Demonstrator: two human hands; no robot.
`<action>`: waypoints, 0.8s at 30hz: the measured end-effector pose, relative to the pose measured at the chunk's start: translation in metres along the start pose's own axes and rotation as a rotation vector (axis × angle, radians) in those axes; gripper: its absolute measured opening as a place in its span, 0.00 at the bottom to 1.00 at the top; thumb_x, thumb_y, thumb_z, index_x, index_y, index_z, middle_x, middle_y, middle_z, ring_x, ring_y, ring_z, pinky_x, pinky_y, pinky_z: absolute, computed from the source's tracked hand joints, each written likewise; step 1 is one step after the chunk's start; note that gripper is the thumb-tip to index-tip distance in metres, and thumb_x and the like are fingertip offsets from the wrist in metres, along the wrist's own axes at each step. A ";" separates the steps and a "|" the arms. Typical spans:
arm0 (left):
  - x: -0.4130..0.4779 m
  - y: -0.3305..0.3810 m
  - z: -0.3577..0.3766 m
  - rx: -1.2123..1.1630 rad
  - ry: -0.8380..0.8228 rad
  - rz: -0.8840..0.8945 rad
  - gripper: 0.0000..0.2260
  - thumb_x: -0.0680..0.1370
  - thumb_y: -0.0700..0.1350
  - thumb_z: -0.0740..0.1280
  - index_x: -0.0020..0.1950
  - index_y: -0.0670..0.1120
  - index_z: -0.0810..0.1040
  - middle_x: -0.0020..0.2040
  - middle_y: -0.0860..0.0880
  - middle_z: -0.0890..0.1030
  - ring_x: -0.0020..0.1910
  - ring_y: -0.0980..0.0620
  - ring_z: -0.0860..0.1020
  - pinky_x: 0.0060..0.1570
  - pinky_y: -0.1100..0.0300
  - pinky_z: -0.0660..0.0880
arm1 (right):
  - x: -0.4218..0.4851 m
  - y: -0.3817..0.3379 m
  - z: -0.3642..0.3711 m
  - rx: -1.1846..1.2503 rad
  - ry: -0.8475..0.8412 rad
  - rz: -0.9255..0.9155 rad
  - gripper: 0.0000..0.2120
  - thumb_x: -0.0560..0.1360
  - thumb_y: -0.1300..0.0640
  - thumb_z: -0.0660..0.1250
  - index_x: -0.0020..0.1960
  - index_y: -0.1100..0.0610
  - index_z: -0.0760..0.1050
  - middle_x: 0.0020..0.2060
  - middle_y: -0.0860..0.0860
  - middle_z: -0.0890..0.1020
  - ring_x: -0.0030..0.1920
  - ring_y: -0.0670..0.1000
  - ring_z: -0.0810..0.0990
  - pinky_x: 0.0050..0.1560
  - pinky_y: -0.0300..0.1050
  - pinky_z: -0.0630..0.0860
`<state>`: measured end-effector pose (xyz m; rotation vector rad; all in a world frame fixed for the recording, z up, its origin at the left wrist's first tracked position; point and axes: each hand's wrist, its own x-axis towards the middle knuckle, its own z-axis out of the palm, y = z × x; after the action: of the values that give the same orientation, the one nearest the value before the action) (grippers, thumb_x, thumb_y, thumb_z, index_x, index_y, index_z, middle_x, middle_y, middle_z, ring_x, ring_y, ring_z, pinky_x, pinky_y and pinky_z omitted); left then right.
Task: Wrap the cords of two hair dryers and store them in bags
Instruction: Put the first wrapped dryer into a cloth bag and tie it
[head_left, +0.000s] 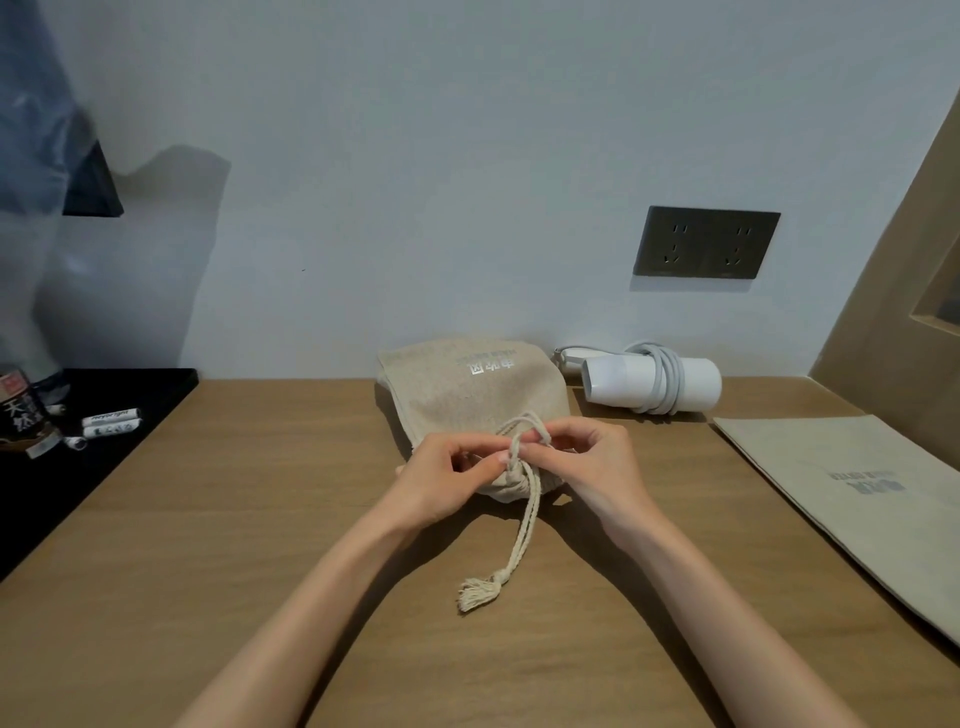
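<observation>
left hand (441, 480) + right hand (597, 462) both pinching drawstring (524, 512) at full bag (475, 400) neck, mid-table, likely to cinch it | second dryer (654, 382) cord-wrapped, behind right | flat bag (852, 499) beside it, probably staged for it

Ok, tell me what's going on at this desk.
A person is tying the drawstring of a bulging cloth bag on the desk, left hand and right hand pinching it at the gathered neck. Behind lies a white hair dryer, cable wound round it, not yet bagged. A second bag lies flat at the right.
</observation>
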<state>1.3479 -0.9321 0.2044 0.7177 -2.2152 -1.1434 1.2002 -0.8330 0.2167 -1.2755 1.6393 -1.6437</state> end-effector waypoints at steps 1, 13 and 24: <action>0.000 0.001 0.000 -0.003 0.001 -0.004 0.10 0.77 0.49 0.67 0.52 0.66 0.79 0.43 0.48 0.84 0.37 0.55 0.74 0.46 0.50 0.74 | 0.000 0.000 -0.001 0.005 -0.007 0.010 0.06 0.67 0.61 0.76 0.44 0.57 0.85 0.39 0.52 0.85 0.43 0.50 0.83 0.44 0.40 0.80; -0.003 0.013 0.001 -0.027 0.124 -0.092 0.03 0.70 0.57 0.69 0.37 0.66 0.82 0.42 0.63 0.83 0.49 0.60 0.79 0.62 0.53 0.72 | 0.000 -0.007 -0.007 0.067 -0.155 0.099 0.10 0.77 0.55 0.66 0.53 0.56 0.82 0.45 0.51 0.86 0.48 0.47 0.84 0.49 0.37 0.79; -0.006 0.012 -0.016 0.554 0.451 0.093 0.07 0.72 0.51 0.69 0.35 0.56 0.83 0.37 0.57 0.77 0.42 0.63 0.71 0.48 0.57 0.54 | 0.008 -0.008 -0.017 0.283 0.073 0.303 0.15 0.79 0.59 0.61 0.35 0.57 0.75 0.38 0.53 0.82 0.42 0.49 0.79 0.44 0.40 0.74</action>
<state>1.3605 -0.9311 0.2213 0.9668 -2.1352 -0.2626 1.1842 -0.8306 0.2288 -0.7957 1.4897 -1.6730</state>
